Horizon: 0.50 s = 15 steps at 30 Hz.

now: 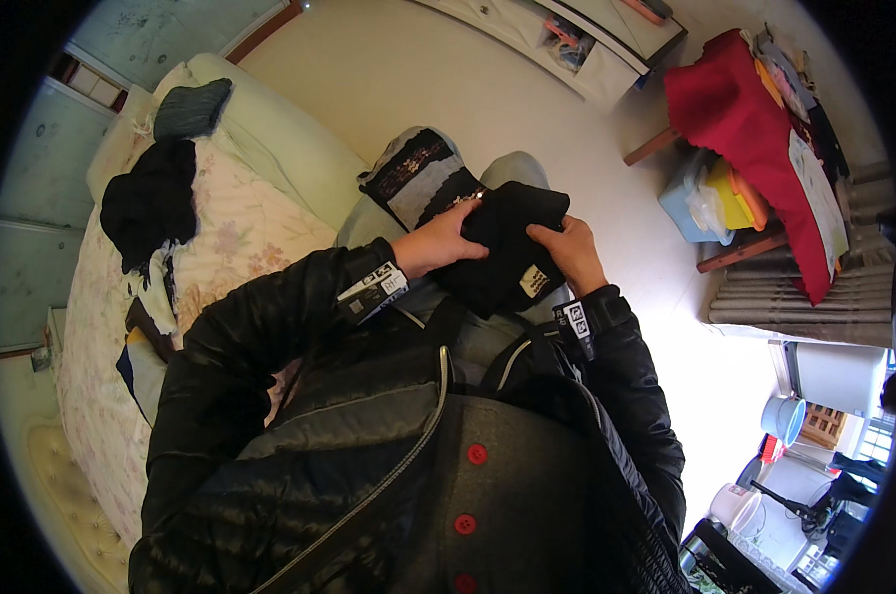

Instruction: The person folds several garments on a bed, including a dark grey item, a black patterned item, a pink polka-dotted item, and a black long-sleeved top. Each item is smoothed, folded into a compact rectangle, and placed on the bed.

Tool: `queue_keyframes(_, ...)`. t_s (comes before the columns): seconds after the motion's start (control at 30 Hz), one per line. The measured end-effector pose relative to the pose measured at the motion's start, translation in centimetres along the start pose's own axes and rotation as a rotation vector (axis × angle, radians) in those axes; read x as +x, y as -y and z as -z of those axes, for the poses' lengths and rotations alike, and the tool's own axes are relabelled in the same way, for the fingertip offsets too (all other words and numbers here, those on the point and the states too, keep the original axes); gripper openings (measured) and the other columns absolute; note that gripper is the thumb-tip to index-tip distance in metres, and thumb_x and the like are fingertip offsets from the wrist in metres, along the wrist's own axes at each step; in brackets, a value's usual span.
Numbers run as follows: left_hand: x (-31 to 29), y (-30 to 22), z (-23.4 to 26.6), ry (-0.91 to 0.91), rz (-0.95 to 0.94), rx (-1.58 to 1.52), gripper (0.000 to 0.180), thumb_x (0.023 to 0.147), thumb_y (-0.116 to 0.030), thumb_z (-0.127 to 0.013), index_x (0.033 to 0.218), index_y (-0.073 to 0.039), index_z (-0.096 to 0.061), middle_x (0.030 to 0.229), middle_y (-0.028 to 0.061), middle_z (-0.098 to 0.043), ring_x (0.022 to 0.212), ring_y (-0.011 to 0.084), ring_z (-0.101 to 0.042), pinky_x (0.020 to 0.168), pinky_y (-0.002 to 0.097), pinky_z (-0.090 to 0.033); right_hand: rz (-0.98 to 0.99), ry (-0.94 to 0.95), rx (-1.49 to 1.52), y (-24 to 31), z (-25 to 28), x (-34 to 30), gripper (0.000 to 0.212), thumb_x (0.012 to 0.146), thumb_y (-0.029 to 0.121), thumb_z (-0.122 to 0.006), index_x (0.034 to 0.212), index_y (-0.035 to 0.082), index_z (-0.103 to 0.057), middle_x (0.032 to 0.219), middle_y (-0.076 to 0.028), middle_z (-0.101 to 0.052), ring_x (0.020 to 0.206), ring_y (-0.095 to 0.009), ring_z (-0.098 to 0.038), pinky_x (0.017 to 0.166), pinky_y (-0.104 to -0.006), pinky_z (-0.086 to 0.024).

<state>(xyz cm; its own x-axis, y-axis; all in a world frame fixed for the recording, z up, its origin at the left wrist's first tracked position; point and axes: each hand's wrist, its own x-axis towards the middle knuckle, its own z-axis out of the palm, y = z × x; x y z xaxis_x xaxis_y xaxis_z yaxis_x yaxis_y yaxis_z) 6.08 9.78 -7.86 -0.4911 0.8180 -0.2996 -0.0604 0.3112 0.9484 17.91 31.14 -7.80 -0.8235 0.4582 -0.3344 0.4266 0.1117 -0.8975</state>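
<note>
A black folded garment (512, 223) with a small cream patch lies over my lap. My left hand (443, 241) holds its left side, thumb on top and the other fingers partly hidden by the cloth. On the right edge, my right hand (573, 253) pinches the fabric with the thumb above and fingers beneath. What kind of garment it is, I cannot tell. Just beyond my left hand, a black-and-grey patterned cloth (408, 173) rests over my left knee.
To my left is a bed (260, 218) with floral bedding, a black garment (151, 203) and a dark folded cloth (193, 107). At the right, red cloth (730, 109) drapes a wooden-legged seat by a blue bin (694, 203). A white cabinet (527, 40) stands ahead.
</note>
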Motion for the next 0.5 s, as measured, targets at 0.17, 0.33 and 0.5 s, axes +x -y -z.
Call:
queue_keyframes(0.17,0.3,0.4,-0.6,-0.034,-0.213,0.196,0.094,0.079,-0.008,-0.075,0.155,0.001,-0.022,0.151,0.0234,-0.04,0.137,0.0277,-0.044,0.112,0.033,-0.036,0.25,-0.263,0.0,-2.0,-1.0,0.6,0.038,0.08,0.015,-0.071,0.111,-0.007,-0.064,0.101,-0.02,-0.072,0.092,-0.03,-0.07,0.084,-0.0376,-0.054)
queue_keyframes(0.33,1.1,-2.0,-3.1,0.031,-0.217,-0.053,0.097,0.077,-0.013,-0.076,0.153,0.007,-0.02,0.149,0.0272,-0.042,0.134,0.0296,-0.048,0.11,0.0329,-0.039,0.22,-0.117,0.325,-1.1,3.4,0.1,0.035,0.088,0.009,-0.068,0.121,-0.004,-0.061,0.109,-0.011,-0.071,0.095,-0.018,-0.067,0.086,-0.0312,-0.054)
queue_keyframes(0.5,1.4,-4.0,-4.5,0.078,-0.173,0.075,0.077,0.085,-0.018,-0.075,0.148,0.004,-0.037,0.142,0.0219,-0.05,0.13,0.029,-0.052,0.11,0.0353,-0.04,0.064,-0.075,0.39,-2.3,7.3,-0.8,0.038,0.091,0.004,-0.064,0.128,-0.003,-0.058,0.115,-0.01,-0.068,0.096,-0.018,-0.067,0.085,-0.0302,-0.055)
